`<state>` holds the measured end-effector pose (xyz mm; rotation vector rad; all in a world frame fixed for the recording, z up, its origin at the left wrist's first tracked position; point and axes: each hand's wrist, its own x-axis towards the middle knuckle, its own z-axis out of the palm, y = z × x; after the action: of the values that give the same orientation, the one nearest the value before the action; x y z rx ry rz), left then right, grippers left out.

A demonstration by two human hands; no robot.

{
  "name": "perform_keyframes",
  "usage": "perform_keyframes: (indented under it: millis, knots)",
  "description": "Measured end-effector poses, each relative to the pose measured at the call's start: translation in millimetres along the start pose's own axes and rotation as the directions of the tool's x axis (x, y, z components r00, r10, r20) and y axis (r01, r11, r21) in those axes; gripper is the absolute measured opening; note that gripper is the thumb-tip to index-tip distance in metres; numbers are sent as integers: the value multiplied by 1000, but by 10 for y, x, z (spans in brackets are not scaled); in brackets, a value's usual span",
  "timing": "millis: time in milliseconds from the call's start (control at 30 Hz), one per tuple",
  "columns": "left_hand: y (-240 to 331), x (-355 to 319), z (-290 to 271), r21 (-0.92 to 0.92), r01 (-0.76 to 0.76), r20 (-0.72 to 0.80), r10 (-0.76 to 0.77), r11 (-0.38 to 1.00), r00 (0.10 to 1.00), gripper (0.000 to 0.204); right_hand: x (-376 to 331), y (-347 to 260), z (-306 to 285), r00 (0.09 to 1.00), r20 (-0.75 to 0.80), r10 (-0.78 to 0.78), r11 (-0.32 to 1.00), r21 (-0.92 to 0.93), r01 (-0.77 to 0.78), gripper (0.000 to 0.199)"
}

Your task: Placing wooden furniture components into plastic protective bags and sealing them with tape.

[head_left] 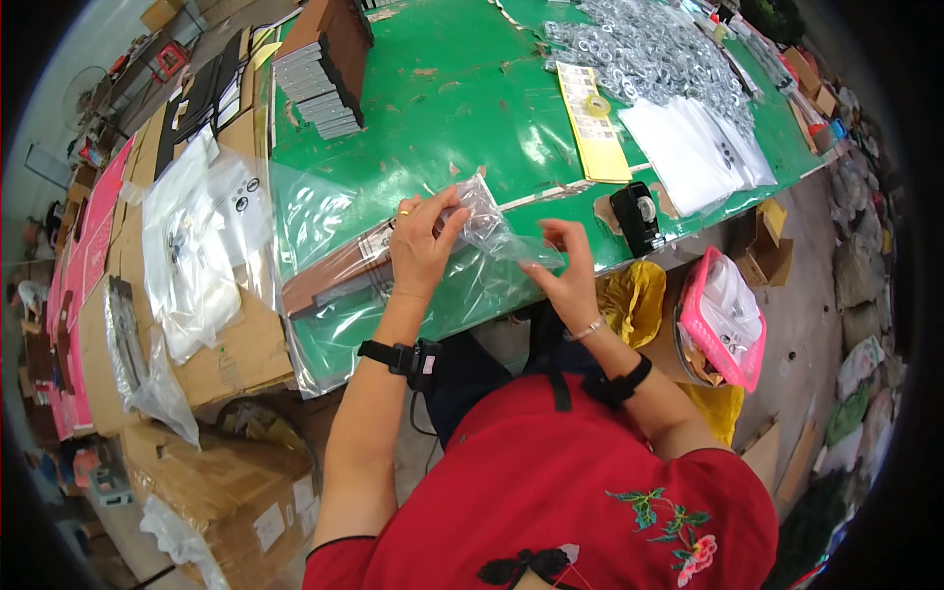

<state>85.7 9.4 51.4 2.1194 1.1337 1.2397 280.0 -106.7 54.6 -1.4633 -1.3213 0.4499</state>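
Head cam has us at the green-topped bench (pixel 413 108), and our long brown panel (pixel 334 273) in a clear plastic bag (pixel 497 241) lies along its near edge, toward the left corner. Our left hand (pixel 421 241) has its fingers curled, grasping the bag near its right end. Our right hand (pixel 572 270) has thumb and forefinger spread around the bag's loose end; can't tell if they're really pinching it. We've got stacked brown panels (pixel 334 54) by the far left corner, plus a black tape dispenser (pixel 634 218) at the near edge, right of our hands.
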Motion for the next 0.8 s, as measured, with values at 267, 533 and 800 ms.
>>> perform_keyframes:
  millis: [267, 533, 800]
  knots:
    - [74, -6, -5, 145, -51, 58, 43, 988, 997, 57, -204, 65, 204, 768, 506, -392, 791, -241, 562, 25]
    - [35, 2, -54, 186, -100, 153, 72, 977, 986, 71, -119, -25, -443, 800, 515, -309, 941, 45, 334, 44]
    - [53, 4, -78, 168, -88, 165, 60, 982, 984, 71, -39, 124, -311, 716, 618, -325, 810, -209, 548, 60]
